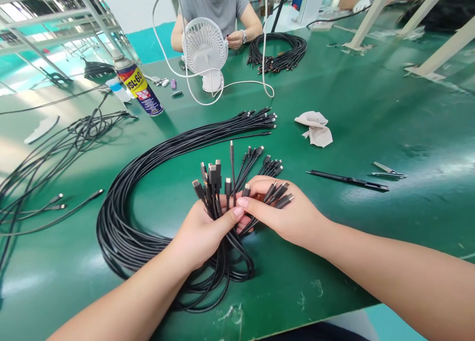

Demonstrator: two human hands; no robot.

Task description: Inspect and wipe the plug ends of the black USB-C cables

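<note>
My left hand (208, 227) is closed round a bunch of black USB cables (213, 182), their plugs pointing up above the fingers. Close against it, my right hand (282, 207) pinches a cable plug (246, 189) between thumb and fingers, and several more plugs (280, 192) stick out past its back. Both thumbs nearly meet over the cables. From the hands, the cables loop down and join a large curved bundle of black cables (122, 202) on the table. Its far plug ends (265, 118) lie beyond my hands. The fingertips under the cables are partly hidden.
A spray can (143, 91) and a white fan (206, 49) with its cord stand farther back. Loose cables (67, 138) lie left. Right are a crumpled cloth (315, 128), black tweezers (349, 180) and a small metal tool (389, 171). A person (218, 14) sits opposite near a coiled bundle (278, 51).
</note>
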